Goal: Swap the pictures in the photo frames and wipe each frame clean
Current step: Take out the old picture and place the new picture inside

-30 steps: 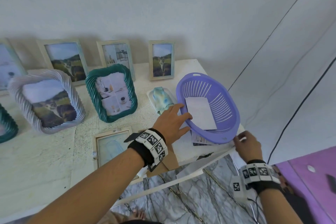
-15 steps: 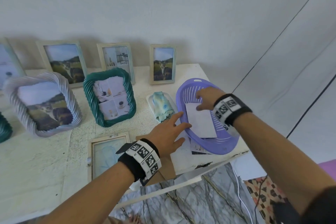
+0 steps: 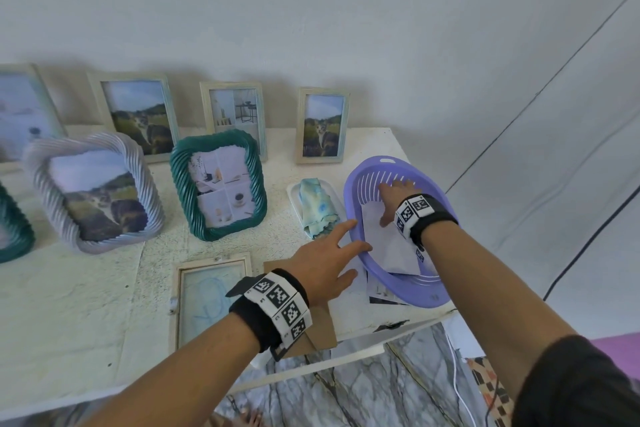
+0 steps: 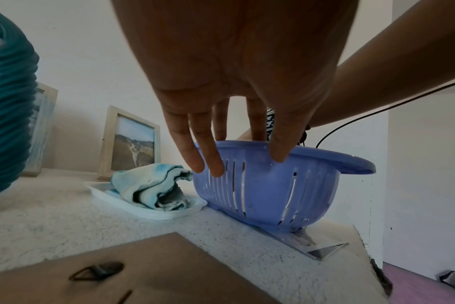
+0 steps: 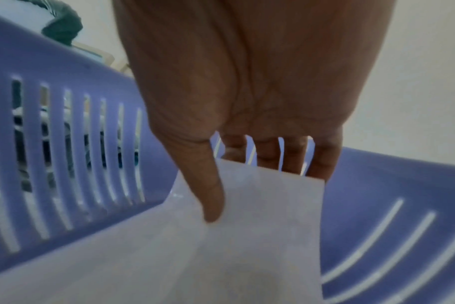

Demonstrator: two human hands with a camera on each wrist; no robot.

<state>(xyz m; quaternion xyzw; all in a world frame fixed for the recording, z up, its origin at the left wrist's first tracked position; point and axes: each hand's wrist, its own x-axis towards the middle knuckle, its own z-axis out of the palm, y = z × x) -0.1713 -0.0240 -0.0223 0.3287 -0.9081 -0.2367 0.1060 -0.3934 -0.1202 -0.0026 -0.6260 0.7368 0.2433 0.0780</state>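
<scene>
In the purple basket [image 3: 394, 291], the right hand [image 3: 393, 196] and its wrist band cover part of the white sheet [image 3: 384, 243]. The fingers [image 5: 294, 156] pass behind the sheet's far edge, so their tips are hidden. Papers [image 3: 382, 295] under the basket show only an edge. Left of the basket, the farthest frame [image 3: 20, 111] is cut off.
</scene>
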